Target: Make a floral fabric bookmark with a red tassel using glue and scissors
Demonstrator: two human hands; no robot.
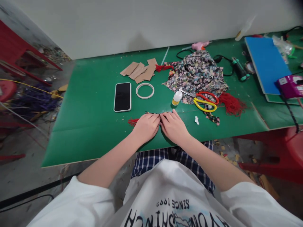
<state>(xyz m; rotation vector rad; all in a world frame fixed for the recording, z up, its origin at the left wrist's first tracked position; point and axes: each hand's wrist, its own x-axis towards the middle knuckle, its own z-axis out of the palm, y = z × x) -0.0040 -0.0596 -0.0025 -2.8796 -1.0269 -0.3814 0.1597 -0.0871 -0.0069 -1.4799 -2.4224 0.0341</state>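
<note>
Near the table's front edge, a narrow dark floral fabric strip (151, 113) lies mostly under my two hands. My left hand (146, 126) presses on it with bent fingers, and red threads (133, 122) stick out past the knuckles. Close against it, my right hand (173, 126) pinches the same strip, the two sets of fingertips almost touching. What lies beneath the palms is hidden. Just beyond the right hand stands a small white glue bottle (177, 97) with a yellow label. Scissors (203, 101) with red and yellow handles lie partly on a crumpled floral cloth (197, 72).
A phone (122, 97), a tape roll (145, 91) and cardboard pieces (139, 71) lie on the green table (82, 126). Red thread (232, 104) and a white scrap (197, 120) sit to the right. Farther back are a pink glue gun (199, 46) and a blue board (267, 63).
</note>
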